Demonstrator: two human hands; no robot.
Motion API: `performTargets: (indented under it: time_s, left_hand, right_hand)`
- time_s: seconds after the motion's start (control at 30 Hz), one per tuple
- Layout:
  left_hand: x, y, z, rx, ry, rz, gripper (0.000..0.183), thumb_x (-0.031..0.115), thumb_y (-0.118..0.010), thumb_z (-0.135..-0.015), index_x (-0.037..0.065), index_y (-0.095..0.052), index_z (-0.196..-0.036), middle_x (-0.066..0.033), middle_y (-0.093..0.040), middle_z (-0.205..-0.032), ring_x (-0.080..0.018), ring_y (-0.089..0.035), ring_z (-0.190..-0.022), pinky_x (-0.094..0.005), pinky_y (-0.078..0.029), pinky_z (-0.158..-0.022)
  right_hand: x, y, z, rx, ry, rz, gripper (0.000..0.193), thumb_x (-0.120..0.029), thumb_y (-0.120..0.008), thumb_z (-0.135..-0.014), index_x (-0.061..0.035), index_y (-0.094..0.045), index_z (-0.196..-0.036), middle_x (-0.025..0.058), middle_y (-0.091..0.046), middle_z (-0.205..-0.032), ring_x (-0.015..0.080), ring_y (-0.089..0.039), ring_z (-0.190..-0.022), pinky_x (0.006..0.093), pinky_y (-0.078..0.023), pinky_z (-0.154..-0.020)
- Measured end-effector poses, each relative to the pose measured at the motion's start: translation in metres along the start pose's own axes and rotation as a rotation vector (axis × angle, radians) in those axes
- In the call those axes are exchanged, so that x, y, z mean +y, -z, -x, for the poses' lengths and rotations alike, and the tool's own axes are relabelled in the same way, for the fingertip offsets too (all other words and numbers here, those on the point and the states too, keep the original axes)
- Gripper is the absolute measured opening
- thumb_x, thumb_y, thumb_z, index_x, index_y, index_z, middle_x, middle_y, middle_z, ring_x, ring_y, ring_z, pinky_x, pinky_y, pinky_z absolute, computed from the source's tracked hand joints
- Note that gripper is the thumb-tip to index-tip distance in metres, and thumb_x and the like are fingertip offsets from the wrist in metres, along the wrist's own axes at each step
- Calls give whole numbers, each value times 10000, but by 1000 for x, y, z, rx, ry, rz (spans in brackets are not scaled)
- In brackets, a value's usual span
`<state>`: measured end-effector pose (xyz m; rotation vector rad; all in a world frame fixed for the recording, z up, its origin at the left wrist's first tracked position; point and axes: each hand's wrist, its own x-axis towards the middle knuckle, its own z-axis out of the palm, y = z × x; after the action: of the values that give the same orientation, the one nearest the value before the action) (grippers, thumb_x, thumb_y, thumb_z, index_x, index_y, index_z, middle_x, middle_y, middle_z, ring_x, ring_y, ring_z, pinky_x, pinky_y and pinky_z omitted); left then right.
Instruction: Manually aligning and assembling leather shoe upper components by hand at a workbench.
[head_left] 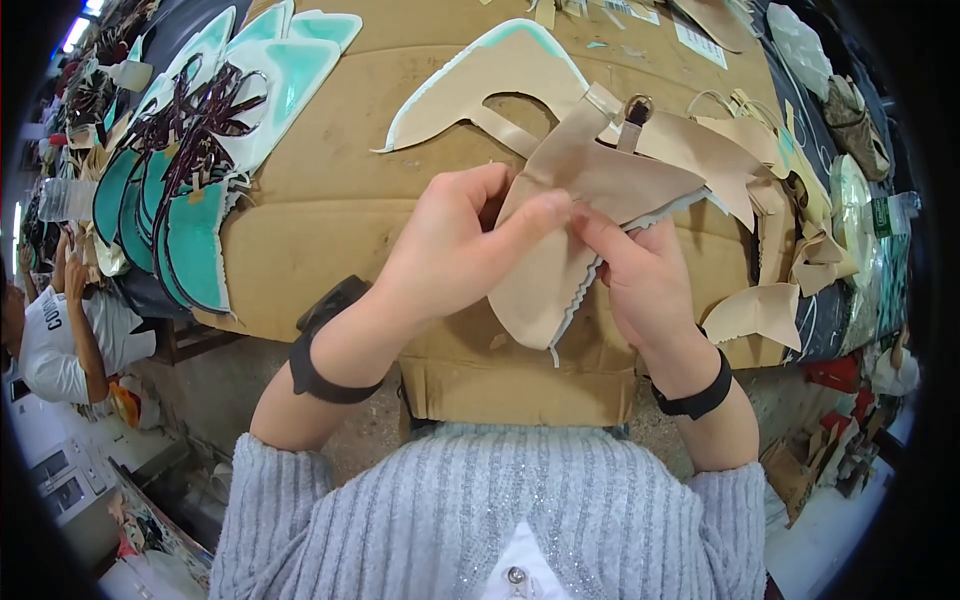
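Beige piece (540, 285): centre, over cardboard (330, 240) | Left hand (455, 235): thumb and fingers clamped on piece's left side | Right hand (645, 275): thumb and fingers clamped on its right edge | Teal pieces (203, 245): left | Beige scrap (755, 312): near right

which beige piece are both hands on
The zigzag-edged beige piece in front of the person: the left hand and right hand both have thumbs on it. By contrast, neither hand touches the notched beige piece at the right.
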<state>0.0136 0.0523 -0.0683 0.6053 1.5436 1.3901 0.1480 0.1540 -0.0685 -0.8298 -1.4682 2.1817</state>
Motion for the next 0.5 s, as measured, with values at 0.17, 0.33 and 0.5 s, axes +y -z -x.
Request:
performTargets:
  time_s: [0.17,0.33,0.5]
  left_hand:
    - [2,-1,7,-3,-177,-159,150,114,-640,-836,-30,-614,-868,-33,-614,-689,-52,-517,-617,-256,-431,-547]
    - [6,5,0,-37,-222,-182,145,107,-635,-833,-30,-595,-858,-25,-594,-683,-53,-496,-609,-258,-418,-537]
    - [6,-5,-1,46,-205,31,251,206,-616,-904,-41,-610,-856,-27,-621,-702,-54,-533,-609,-217,-430,-524]
  right_hand:
    - [2,-4,5,31,-13,-78,215,-58,-574,-903,16,-581,-1104,48,-636,-1015,109,-586,-892,272,-478,-753]
    - [-12,-2,0,40,-138,26,222,-65,-609,-889,-21,-586,-1105,37,-637,-999,108,-589,-868,268,-475,-730]
    - [-8,-2,-9,127,-81,-113,264,-46,-642,-858,-30,-585,-1115,51,-636,-1038,140,-607,-916,287,-485,-780]
